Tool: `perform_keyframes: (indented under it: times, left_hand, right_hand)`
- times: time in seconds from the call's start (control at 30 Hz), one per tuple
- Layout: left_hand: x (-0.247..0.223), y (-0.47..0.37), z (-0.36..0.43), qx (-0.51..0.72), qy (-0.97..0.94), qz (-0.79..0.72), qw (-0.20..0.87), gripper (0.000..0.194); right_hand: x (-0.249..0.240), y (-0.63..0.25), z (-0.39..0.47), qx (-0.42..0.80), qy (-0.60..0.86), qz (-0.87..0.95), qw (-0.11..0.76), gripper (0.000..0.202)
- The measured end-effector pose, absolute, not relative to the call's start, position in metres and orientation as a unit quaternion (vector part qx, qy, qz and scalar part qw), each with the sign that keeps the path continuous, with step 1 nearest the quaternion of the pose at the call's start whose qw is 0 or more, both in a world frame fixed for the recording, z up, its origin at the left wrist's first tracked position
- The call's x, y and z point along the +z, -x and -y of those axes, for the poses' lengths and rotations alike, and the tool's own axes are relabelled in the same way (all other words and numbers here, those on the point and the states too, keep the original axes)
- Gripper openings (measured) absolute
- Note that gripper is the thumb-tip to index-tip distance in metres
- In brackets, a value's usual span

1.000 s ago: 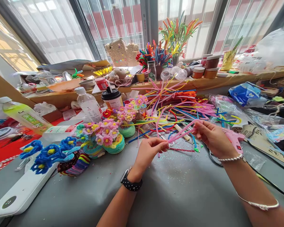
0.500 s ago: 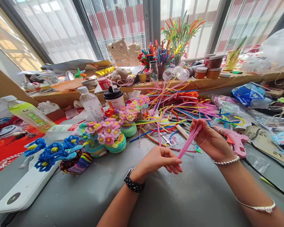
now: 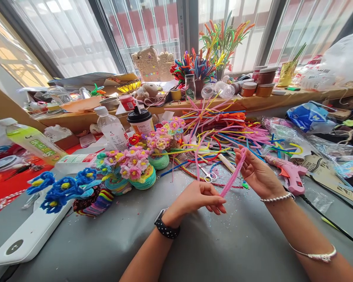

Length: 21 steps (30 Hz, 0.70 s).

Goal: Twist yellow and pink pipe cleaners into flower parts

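Pink pipe cleaner [image 3: 233,176], slanted between hands, left grip [image 3: 200,199] pinching lower end, right grip [image 3: 254,172] clasping top.

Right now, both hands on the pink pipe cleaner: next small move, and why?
Probably twist: the left hand pinches the lower end of the pink pipe cleaner, the right hand holds its upper end, and it runs taut between them, clear of the table.

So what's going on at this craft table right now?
A person is working a pink pipe cleaner between both hands above a grey tabletop. The left hand pinches its lower end; the right hand grips the upper end, so it runs slanted between them. Behind lies a heap of loose coloured pipe cleaners, with small scissors in front of it. Finished pipe-cleaner flowers stand to the left, and a pink glue gun lies to the right.
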<state>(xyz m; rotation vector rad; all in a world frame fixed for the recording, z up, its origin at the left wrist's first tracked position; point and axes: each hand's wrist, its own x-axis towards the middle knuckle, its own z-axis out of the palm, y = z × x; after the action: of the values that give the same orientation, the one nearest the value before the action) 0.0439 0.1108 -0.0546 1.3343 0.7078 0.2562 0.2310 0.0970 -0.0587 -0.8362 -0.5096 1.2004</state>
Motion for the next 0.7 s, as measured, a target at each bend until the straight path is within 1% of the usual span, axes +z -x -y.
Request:
perform_keyframes:
  times: [0.07,0.2,0.33,0.43,0.47,0.53,0.63,0.7]
  left_hand:
    - [-0.055,-0.044,-0.111,0.118,-0.607,-0.321,0.718,0.028]
    - [-0.056,-0.043,-0.111,0.136,-0.615,-0.327,0.704,0.027]
    - [-0.056,-0.043,-0.111,0.142,-0.628,-0.324,0.694,0.026]
    - [-0.056,-0.042,-0.112,0.171,-0.654,-0.339,0.654,0.024]
    - [-0.056,-0.042,-0.112,0.194,-0.671,-0.353,0.623,0.023]
    - [-0.056,-0.041,-0.114,0.254,-0.711,-0.393,0.524,0.022]
    - [-0.057,-0.039,-0.117,0.338,-0.746,-0.456,0.349,0.020]
    - [-0.059,-0.038,-0.120,0.359,-0.755,-0.480,0.267,0.019]
  right_hand:
    - [-0.059,-0.231,-0.098,0.535,0.382,0.233,0.717,0.020]
    - [-0.061,-0.230,-0.099,0.508,0.391,0.216,0.736,0.015]
    - [-0.061,-0.229,-0.099,0.491,0.391,0.198,0.753,0.017]
    - [-0.056,-0.233,-0.100,0.477,0.401,0.217,0.751,0.018]
    - [-0.054,-0.236,-0.099,0.466,0.408,0.230,0.751,0.017]
    - [-0.046,-0.242,-0.093,0.417,0.422,0.246,0.767,0.014]
    - [-0.035,-0.253,-0.072,0.281,0.447,0.235,0.816,0.009]
    - [-0.034,-0.260,-0.051,0.211,0.536,0.268,0.772,0.010]
